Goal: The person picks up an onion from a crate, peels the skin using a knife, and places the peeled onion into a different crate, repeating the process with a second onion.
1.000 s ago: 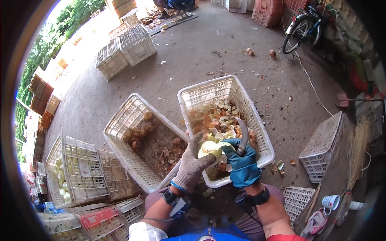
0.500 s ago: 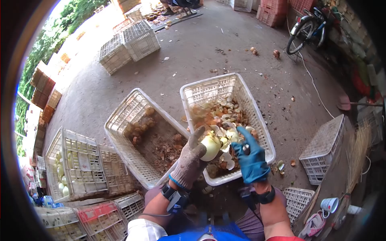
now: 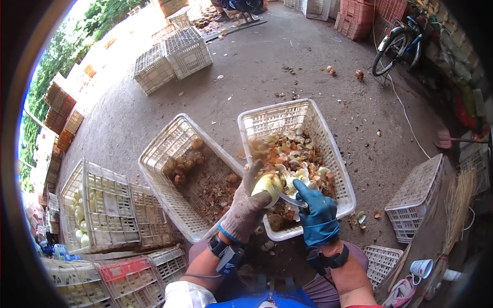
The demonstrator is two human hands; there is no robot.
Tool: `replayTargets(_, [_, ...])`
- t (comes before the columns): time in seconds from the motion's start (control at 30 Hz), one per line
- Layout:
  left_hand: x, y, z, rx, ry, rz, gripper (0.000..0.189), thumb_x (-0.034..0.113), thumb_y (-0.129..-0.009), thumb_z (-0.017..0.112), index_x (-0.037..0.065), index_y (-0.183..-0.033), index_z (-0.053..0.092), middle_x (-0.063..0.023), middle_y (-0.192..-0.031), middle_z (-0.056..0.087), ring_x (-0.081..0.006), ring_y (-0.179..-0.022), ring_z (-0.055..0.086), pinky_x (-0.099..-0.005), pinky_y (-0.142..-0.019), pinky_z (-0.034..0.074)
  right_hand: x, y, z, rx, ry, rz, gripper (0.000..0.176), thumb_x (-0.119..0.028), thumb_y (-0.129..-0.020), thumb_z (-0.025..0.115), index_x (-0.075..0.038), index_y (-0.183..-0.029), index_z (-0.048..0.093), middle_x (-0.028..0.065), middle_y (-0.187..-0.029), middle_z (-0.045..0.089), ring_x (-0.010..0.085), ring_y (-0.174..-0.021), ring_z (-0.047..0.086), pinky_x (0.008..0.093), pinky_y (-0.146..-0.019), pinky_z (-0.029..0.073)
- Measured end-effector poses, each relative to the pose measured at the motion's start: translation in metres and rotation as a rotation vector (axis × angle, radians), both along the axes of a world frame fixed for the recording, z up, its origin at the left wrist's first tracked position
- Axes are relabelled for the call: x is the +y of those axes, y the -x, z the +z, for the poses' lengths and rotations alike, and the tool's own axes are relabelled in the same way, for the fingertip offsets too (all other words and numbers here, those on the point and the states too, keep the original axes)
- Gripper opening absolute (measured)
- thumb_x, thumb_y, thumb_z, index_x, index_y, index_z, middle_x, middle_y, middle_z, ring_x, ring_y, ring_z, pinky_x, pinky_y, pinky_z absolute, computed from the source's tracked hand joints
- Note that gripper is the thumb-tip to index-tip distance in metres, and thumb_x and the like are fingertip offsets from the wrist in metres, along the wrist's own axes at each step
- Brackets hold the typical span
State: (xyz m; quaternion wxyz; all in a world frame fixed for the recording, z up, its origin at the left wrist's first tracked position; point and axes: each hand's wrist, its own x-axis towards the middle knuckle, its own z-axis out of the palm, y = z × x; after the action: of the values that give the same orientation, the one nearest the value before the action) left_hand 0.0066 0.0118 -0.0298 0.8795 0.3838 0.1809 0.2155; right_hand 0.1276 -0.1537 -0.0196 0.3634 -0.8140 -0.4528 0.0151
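My left hand, in a dirty knit glove, is wrapped round a pale, partly peeled onion. My right hand wears a blue rubber glove and grips a knife; its curved blade reaches left to the onion, its handle hidden in the fist. Both hands are over the near part of a white plastic crate holding onion skins and trimmings. Left of it, a second tilted crate contains several brown unpeeled onions and loose skins.
Slatted crates with pale onions stand at the left. More crates sit farther back. At the right are an upturned crate, a straw broom, a mug and a bicycle. A person is at the far top.
The knife blade has come into view and now meets the onion. My right hand has turned, its fingers closing more on the handle. The view has shifted slightly.
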Motion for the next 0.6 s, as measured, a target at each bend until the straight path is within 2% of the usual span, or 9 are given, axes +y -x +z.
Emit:
replayTargets(0.03, [0.001,0.000,-0.001,0.031,-0.038,0.018,0.114,0.023,-0.077,0.090,0.000,-0.164,0.020,-0.0201,-0.146,0.053,-0.0283,-0.130,0.059,-0.0399,-0.109,0.051,0.000,0.001,-0.001,-0.004,0.008,-0.016,0.058,0.003,-0.082,0.065,-0.015,-0.137,0.069,0.0117,-0.091,0.075,0.0313,-0.079,0.072,0.0441,-0.074,0.057])
replayTargets(0.13, [-0.001,-0.004,0.005,0.259,-0.396,0.114,0.109,0.011,-0.074,0.087,0.003,-0.163,0.025,-0.0172,-0.139,0.058,-0.0228,-0.123,0.061,-0.0362,-0.107,0.051,0.000,0.004,-0.008,-0.009,0.022,-0.069,0.054,0.002,-0.086,0.063,-0.014,-0.138,0.069,0.0126,-0.093,0.074,0.0313,-0.081,0.072,0.0444,-0.076,0.056])
replayTargets(0.2, [-0.005,-0.004,0.016,0.285,-0.516,0.137,0.109,0.008,-0.073,0.087,0.005,-0.163,0.027,-0.0166,-0.136,0.060,-0.0215,-0.122,0.061,-0.0355,-0.106,0.051,0.000,0.007,-0.017,-0.003,0.019,-0.107,0.052,0.002,-0.089,0.061,-0.013,-0.138,0.068,0.0147,-0.095,0.074,0.0307,-0.083,0.072,0.0447,-0.076,0.056])
replayTargets(0.23, [-0.005,-0.004,0.019,0.298,-0.575,0.151,0.108,0.006,-0.073,0.088,0.006,-0.163,0.028,-0.0164,-0.135,0.061,-0.0209,-0.121,0.061,-0.0351,-0.106,0.051,0.000,0.008,-0.021,0.026,-0.024,-0.109,0.052,0.003,-0.090,0.060,-0.012,-0.139,0.068,0.0127,-0.094,0.073,0.0275,-0.082,0.071,0.0423,-0.075,0.055])
replayTargets(0.3, [-0.006,-0.003,0.015,0.275,-0.631,0.174,0.104,0.009,-0.075,0.089,0.008,-0.162,0.030,-0.0140,-0.133,0.064,-0.0207,-0.119,0.063,-0.0352,-0.104,0.052,0.002,0.011,-0.030,0.085,-0.108,-0.109,0.051,0.006,-0.091,0.058,-0.010,-0.139,0.068,0.0085,-0.090,0.072,0.0211,-0.079,0.069,0.0373,-0.072,0.054])
replayTargets(0.4, [-0.005,-0.002,0.014,0.270,-0.652,0.173,0.102,0.009,-0.077,0.089,0.010,-0.161,0.032,-0.0133,-0.131,0.066,-0.0202,-0.119,0.064,-0.0350,-0.103,0.053,0.004,0.017,-0.039,0.323,-0.141,-0.113,0.051,0.010,-0.092,0.055,-0.007,-0.138,0.067,-0.0016,-0.085,0.062,0.0093,-0.074,0.056,0.0271,-0.067,0.046])
replayTargets(0.53, [-0.001,0.001,0.020,0.299,-0.629,0.156,0.101,0.008,-0.076,0.088,0.010,-0.161,0.032,-0.0135,-0.130,0.066,-0.0193,-0.119,0.064,-0.0344,-0.103,0.053,0.010,0.021,-0.034,0.493,-0.147,-0.079,0.049,0.012,-0.093,0.054,-0.005,-0.137,0.068,-0.0083,-0.084,0.047,0.0041,-0.073,0.041,0.0201,-0.064,0.038])
replayTargets(0.6, [0.000,0.001,0.020,0.311,-0.613,0.155,0.101,0.008,-0.076,0.087,0.010,-0.161,0.033,-0.0135,-0.130,0.066,-0.0191,-0.119,0.064,-0.0343,-0.103,0.053,0.012,0.022,-0.038,0.581,-0.156,-0.071,0.049,0.012,-0.094,0.053,-0.004,-0.138,0.067,-0.0092,-0.084,0.044,0.0030,-0.072,0.039,0.0189,-0.063,0.037])
